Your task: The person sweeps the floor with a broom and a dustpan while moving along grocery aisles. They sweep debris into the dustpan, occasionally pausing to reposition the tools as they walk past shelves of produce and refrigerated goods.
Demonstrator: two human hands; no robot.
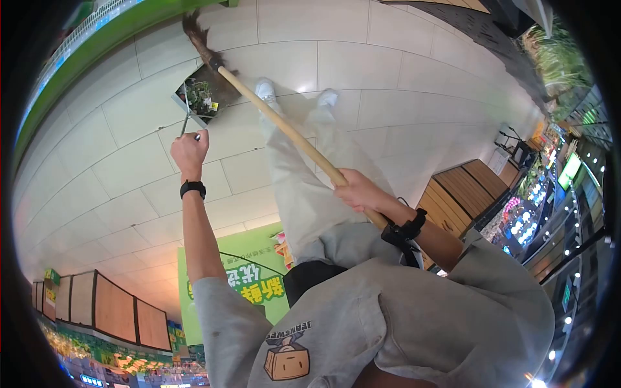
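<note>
My left hand (189, 152) is closed around the thin upright handle (186, 119) of a dustpan. The dustpan (208, 121) rests on the tiled floor with green leafy scraps (199, 96) and a small yellow-and-white label inside it. In my right hand (358, 190) is the long wooden stick of a broom (291, 132), which runs diagonally away from my body. Its dark brown bristle head (199, 39) lies on the floor just beyond the dustpan, close to its far edge.
A green-edged display case (48, 87) curves along the left. Wooden crates or cabinets (453, 194) stand at the right, with more wood-panelled stands (116, 310) at lower left. Beside me is a green printed sign (213, 284). My white shoes (265, 90) are on pale tiles.
</note>
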